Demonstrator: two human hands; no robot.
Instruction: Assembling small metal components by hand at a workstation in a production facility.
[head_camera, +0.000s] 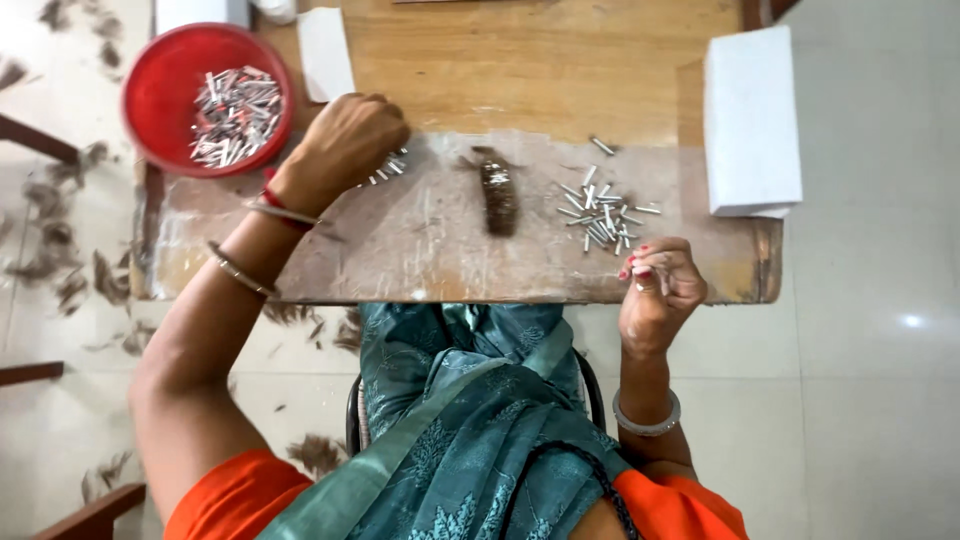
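My left hand (345, 140) rests knuckles-up on the worn wooden table (400, 250), fingers curled over a few small silvery tubes (388, 168) beside it. Just left of that hand stands a red bowl (160, 90) holding several of the same silvery tubes (235, 115). My right hand (658, 285) hovers at the table's near edge, fingers pinched together; something tiny may be between the fingertips, but I cannot make it out. A loose pile of silvery tubes (600, 215) lies just beyond it. A dark brown bundle of hair (498, 192) lies in the table's middle.
A white block (750, 115) sits at the table's right end, and a white paper piece (325, 50) lies near the bowl. Clumps of dark hair (60, 240) litter the pale tiled floor at left. Wooden furniture legs (35, 140) stand at left.
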